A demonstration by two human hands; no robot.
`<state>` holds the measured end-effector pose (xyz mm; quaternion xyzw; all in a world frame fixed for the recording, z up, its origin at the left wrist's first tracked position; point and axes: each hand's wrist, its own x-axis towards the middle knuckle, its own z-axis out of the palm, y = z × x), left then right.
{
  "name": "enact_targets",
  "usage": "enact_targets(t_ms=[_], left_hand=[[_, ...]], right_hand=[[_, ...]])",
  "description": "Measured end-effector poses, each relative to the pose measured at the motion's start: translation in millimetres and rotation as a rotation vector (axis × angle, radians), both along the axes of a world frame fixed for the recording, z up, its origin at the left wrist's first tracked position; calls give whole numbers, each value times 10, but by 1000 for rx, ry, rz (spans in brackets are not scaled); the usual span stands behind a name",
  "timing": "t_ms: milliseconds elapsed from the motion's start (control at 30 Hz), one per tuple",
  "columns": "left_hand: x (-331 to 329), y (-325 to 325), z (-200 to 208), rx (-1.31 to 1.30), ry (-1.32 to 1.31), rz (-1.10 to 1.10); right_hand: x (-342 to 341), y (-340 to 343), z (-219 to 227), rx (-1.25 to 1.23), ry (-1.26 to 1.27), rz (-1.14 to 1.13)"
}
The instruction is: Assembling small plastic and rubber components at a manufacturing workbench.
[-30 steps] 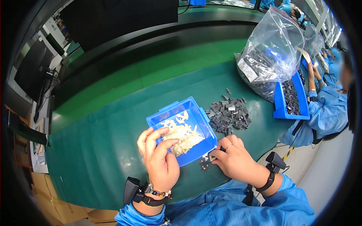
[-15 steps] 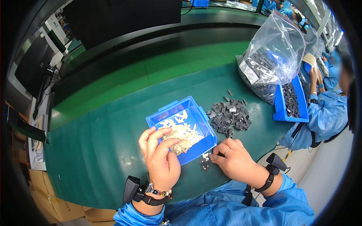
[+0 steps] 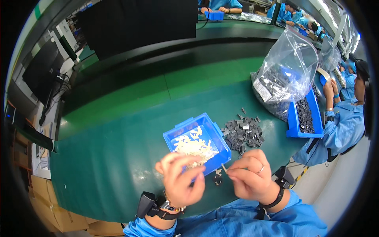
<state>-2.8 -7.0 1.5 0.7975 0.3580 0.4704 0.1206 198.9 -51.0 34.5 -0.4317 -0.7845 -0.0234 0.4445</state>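
My right hand point(image 3: 250, 173) pinches a small thin pale strip point(image 3: 224, 168) between thumb and fingertips, just off the near right corner of a blue bin point(image 3: 216, 161). Loose cream-coloured strips point(image 3: 193, 146) lie in that bin. My left hand point(image 3: 182, 177) hovers over the bin's near left side, slightly blurred, its fingers curved and apart with nothing visible in them. On the table between my hands lie a few small black pieces point(image 3: 217, 180) and pale bits. Beyond my right hand spreads a pile of small dark grey rectangular pieces point(image 3: 244, 134).
A large clear plastic bag point(image 3: 284, 75) of dark pieces stands at the back right, against a second blue bin point(image 3: 293, 128) of similar pieces. A co-worker in blue point(image 3: 341, 114) sits to the right. A black panel point(image 3: 138, 27) rises beyond the green table point(image 3: 102, 170).
My right hand has lifted from the small pieces on the table, with a thin strip now showing in its pinch. My left hand has shifted right and nearer to me. The view has tilted up slightly.
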Motion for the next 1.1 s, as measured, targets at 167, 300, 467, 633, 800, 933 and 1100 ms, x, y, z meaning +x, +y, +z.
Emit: enact_targets(t_ms=[167,300,467,633,800,933,1100], left_hand=[[31,0,-7,105,-63,-141],[46,4,-39,75,-136,-130],[34,20,-53,46,-167,-110],[50,14,13,-76,-280,-77],[75,29,-21,-96,-308,-54],[77,19,-32,-104,-323,-36],[89,29,-37,-96,-296,-43]], right_hand=[[-297,137,-27,4,169,14],[-358,185,-61,-9,191,31],[-387,215,-44,-56,167,58],[-391,238,-21,-137,182,98],[-366,238,-22,-270,257,135],[-371,240,-54,-217,201,76],[-386,234,-27,-75,7,-22]])
